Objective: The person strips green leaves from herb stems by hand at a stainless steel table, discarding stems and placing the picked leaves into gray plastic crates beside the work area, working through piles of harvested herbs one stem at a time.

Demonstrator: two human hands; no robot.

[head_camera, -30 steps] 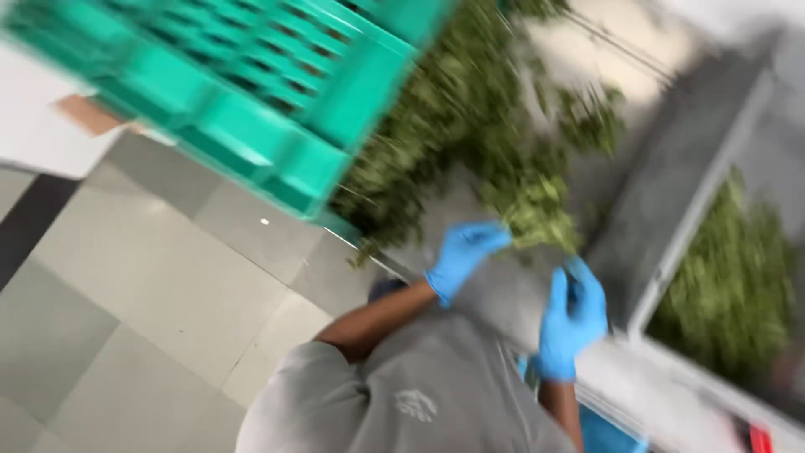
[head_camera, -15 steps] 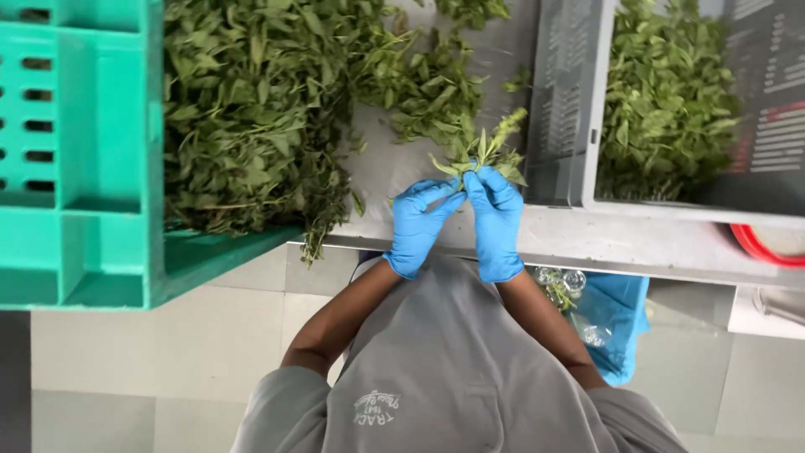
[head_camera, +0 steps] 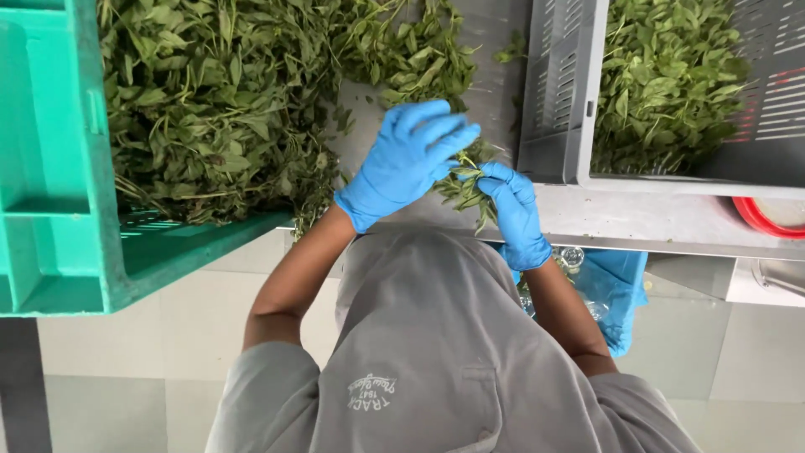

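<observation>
One head-worn camera looks steeply down, close in: the worktop (head_camera: 637,220) fills the upper frame, the person's grey-shirted torso the lower centre.

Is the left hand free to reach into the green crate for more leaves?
Probably yes. The left hand is open beside the sprig that the right hand pinches, and the green crate lies open alongside.

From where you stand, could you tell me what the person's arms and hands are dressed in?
Both the left hand and the right hand wear thin, bright blue disposable gloves ending at the wrists. The forearms are bare. Short grey sleeves cover the upper arms.
</observation>
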